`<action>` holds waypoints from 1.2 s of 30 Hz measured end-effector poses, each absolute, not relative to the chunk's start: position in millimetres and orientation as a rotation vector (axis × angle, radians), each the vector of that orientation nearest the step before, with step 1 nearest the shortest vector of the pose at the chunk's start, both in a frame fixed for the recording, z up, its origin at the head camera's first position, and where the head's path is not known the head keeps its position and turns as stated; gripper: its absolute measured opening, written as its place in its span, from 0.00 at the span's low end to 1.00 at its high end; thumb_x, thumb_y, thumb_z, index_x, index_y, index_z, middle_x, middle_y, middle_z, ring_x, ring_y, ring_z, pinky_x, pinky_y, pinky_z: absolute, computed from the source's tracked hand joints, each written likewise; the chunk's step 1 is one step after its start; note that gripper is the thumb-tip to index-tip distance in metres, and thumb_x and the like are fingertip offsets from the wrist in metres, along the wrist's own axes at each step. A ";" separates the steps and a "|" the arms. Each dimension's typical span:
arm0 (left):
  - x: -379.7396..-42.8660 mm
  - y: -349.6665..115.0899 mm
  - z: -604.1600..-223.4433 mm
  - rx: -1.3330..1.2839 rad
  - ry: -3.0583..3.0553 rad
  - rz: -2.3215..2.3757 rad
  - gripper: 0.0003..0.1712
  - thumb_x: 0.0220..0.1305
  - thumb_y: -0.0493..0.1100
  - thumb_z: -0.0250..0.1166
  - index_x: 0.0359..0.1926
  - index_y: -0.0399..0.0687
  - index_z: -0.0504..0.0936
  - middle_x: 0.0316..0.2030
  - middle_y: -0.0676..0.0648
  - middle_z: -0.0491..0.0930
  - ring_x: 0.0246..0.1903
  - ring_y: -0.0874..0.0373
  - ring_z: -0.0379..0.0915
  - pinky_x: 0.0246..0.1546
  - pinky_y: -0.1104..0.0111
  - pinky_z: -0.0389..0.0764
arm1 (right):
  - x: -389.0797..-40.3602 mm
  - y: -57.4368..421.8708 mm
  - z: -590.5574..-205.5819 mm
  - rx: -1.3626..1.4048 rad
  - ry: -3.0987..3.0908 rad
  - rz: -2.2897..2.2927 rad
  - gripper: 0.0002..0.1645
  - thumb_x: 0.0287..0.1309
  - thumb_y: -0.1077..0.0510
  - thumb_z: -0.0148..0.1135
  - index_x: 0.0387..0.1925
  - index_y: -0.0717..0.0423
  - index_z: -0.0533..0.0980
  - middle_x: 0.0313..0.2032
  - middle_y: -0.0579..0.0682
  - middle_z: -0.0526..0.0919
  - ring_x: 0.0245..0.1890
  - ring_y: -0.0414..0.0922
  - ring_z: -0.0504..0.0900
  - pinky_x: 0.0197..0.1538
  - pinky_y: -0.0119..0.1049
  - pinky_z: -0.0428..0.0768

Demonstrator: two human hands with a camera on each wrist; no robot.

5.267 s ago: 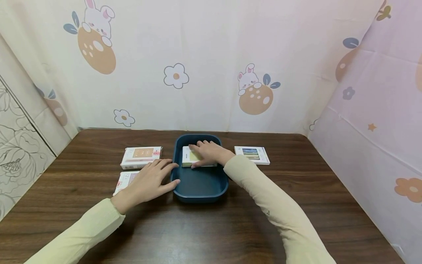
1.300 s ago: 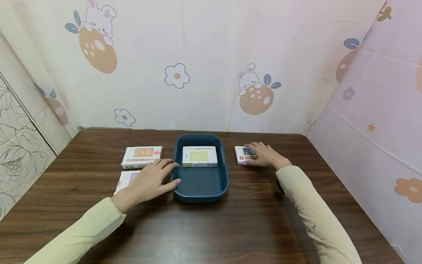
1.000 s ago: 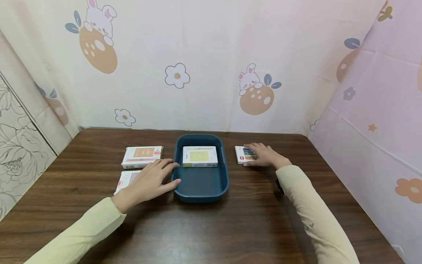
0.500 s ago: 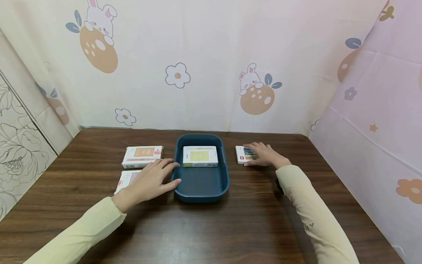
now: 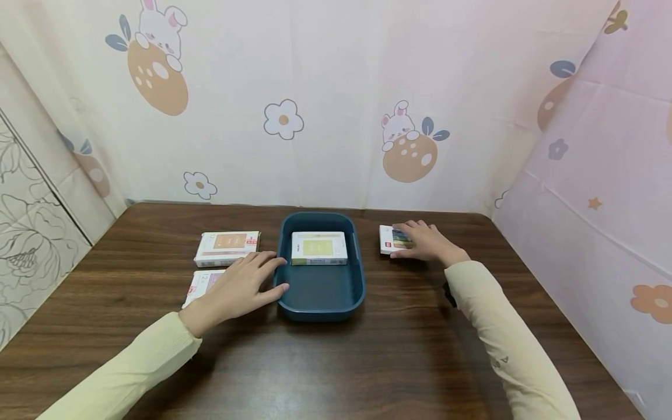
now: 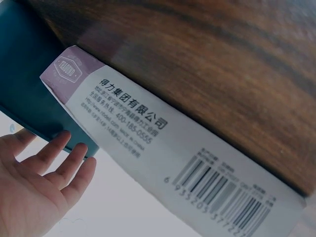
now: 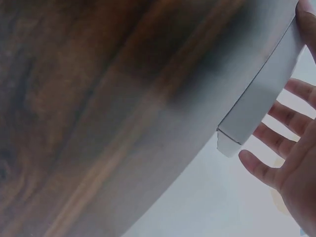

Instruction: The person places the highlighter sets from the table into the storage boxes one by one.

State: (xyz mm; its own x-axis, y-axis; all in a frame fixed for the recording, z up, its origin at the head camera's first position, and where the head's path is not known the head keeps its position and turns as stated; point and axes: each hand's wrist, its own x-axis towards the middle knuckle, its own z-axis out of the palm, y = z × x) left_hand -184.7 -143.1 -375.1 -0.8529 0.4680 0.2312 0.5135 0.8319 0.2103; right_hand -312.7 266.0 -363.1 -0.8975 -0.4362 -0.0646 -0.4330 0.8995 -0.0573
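Note:
My right hand (image 5: 427,240) grips a flat white box (image 5: 386,240) showing a panel of coloured sticks, thumb on the near edge and fingers over the far one. A shadow lies under the box, and in the right wrist view its plain white side (image 7: 259,94) is raised off the table. My left hand (image 5: 240,290) rests at the left rim of a dark blue tray (image 5: 320,291), fingers spread and relaxed. Inside the tray's far half lies a white box with a yellow-green label (image 5: 318,248). Partly hidden by my left hand is a white box with a purple label (image 5: 202,284).
Behind the purple-labelled box lies a white box with an orange label (image 5: 227,248). All stands on a dark wooden table (image 5: 325,367), with a patterned curtain (image 5: 336,157) along its back edge and another at the right.
Earlier, my right hand left the yellow-green box in the tray and went right to the stick-panel box. That box has now risen slightly, away from me. My left hand has stayed put.

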 end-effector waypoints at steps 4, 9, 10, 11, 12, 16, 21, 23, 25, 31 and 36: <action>-184.5 -143.4 -375.0 -0.774 -2.836 -0.396 0.37 0.59 0.71 0.46 0.59 0.53 0.70 0.59 0.46 0.69 0.57 0.49 0.66 0.55 0.52 0.67 | -310.6 263.2 -356.2 -0.698 3.002 -0.031 0.50 0.46 0.30 0.59 0.65 0.53 0.60 0.58 0.60 0.68 0.57 0.60 0.65 0.53 0.61 0.63; -184.8 -143.4 -375.7 -0.778 -2.830 -0.395 0.37 0.59 0.70 0.46 0.59 0.53 0.70 0.59 0.46 0.69 0.57 0.49 0.66 0.55 0.52 0.68 | -308.0 257.6 -347.4 -0.726 3.024 -0.017 0.51 0.45 0.30 0.60 0.65 0.52 0.60 0.57 0.60 0.69 0.55 0.59 0.66 0.51 0.59 0.65; -184.9 -143.4 -375.8 -0.779 -2.830 -0.394 0.36 0.59 0.70 0.46 0.59 0.53 0.70 0.59 0.46 0.69 0.57 0.49 0.66 0.55 0.52 0.68 | -307.2 256.0 -345.1 -0.732 3.030 -0.022 0.50 0.45 0.30 0.60 0.65 0.52 0.61 0.57 0.60 0.69 0.55 0.59 0.66 0.51 0.58 0.65; -185.0 -143.4 -375.9 -0.779 -2.830 -0.394 0.36 0.59 0.70 0.47 0.59 0.53 0.70 0.59 0.46 0.69 0.57 0.49 0.66 0.55 0.52 0.68 | -306.4 254.3 -342.9 -0.738 3.037 -0.021 0.50 0.45 0.30 0.60 0.65 0.52 0.61 0.57 0.60 0.69 0.55 0.59 0.67 0.51 0.58 0.65; -185.1 -143.3 -376.0 -0.779 -2.830 -0.395 0.36 0.59 0.70 0.47 0.59 0.53 0.70 0.58 0.46 0.69 0.57 0.49 0.66 0.55 0.52 0.68 | -305.4 252.6 -340.8 -0.745 3.043 -0.025 0.50 0.44 0.30 0.60 0.64 0.52 0.61 0.58 0.60 0.69 0.56 0.59 0.66 0.51 0.57 0.66; -185.3 -143.3 -376.1 -0.780 -2.827 -0.396 0.35 0.59 0.69 0.48 0.59 0.53 0.70 0.58 0.46 0.69 0.57 0.49 0.66 0.55 0.52 0.68 | -302.1 246.0 -333.6 -0.767 3.052 -0.028 0.51 0.44 0.28 0.60 0.64 0.52 0.61 0.59 0.60 0.68 0.57 0.59 0.65 0.52 0.57 0.65; -185.1 -143.4 -376.3 -0.783 -2.819 -0.398 0.35 0.59 0.69 0.48 0.59 0.53 0.71 0.58 0.46 0.69 0.56 0.49 0.66 0.55 0.52 0.68 | -297.6 235.9 -325.7 -0.794 3.053 -0.017 0.52 0.43 0.28 0.59 0.64 0.52 0.62 0.59 0.60 0.69 0.56 0.58 0.66 0.54 0.58 0.65; -185.1 -143.4 -376.4 -0.782 -2.819 -0.399 0.36 0.59 0.69 0.48 0.59 0.53 0.71 0.58 0.46 0.69 0.56 0.49 0.66 0.55 0.52 0.68 | -295.6 231.1 -322.7 -0.813 3.054 -0.002 0.51 0.43 0.28 0.60 0.64 0.52 0.62 0.58 0.59 0.69 0.55 0.58 0.67 0.55 0.59 0.65; -185.2 -143.6 -376.5 -0.780 -2.820 -0.399 0.36 0.59 0.69 0.48 0.59 0.53 0.71 0.58 0.46 0.69 0.56 0.49 0.66 0.55 0.52 0.68 | -293.4 225.8 -319.5 -0.830 3.056 0.014 0.51 0.44 0.29 0.60 0.64 0.52 0.62 0.57 0.59 0.70 0.54 0.58 0.67 0.55 0.59 0.65; -185.7 -143.8 -376.9 -0.785 -2.818 -0.397 0.38 0.59 0.71 0.45 0.59 0.53 0.70 0.58 0.46 0.69 0.56 0.49 0.66 0.55 0.52 0.68 | -287.5 209.1 -312.4 -0.873 3.058 0.043 0.51 0.44 0.28 0.60 0.64 0.52 0.62 0.57 0.58 0.70 0.53 0.57 0.69 0.55 0.59 0.66; -185.5 -143.8 -376.7 -0.780 -2.823 -0.402 0.37 0.59 0.71 0.46 0.59 0.53 0.70 0.59 0.46 0.69 0.57 0.49 0.66 0.56 0.52 0.67 | -285.6 192.9 -311.0 -0.919 3.058 0.072 0.51 0.44 0.27 0.58 0.64 0.51 0.62 0.57 0.57 0.70 0.54 0.56 0.69 0.55 0.57 0.66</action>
